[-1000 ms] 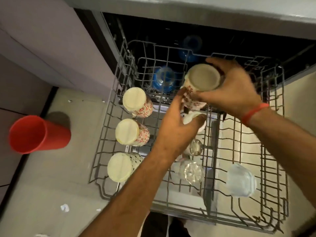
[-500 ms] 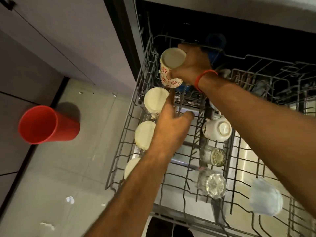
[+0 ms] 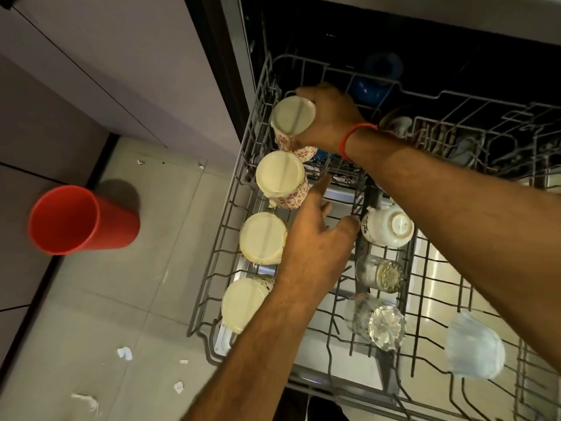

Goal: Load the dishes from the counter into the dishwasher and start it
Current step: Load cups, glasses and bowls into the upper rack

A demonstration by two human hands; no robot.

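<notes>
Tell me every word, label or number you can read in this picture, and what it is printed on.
Nothing here can be read for certain.
White cup, upside down in the dishwasher rack: a small dark stamp on its base, too blurred to read.
Same cup: a dark mark on its side, a squiggle, not legible as text.
Floral mugs: red flower pattern only, no words.
Red cup on the floor: no print visible.
</notes>
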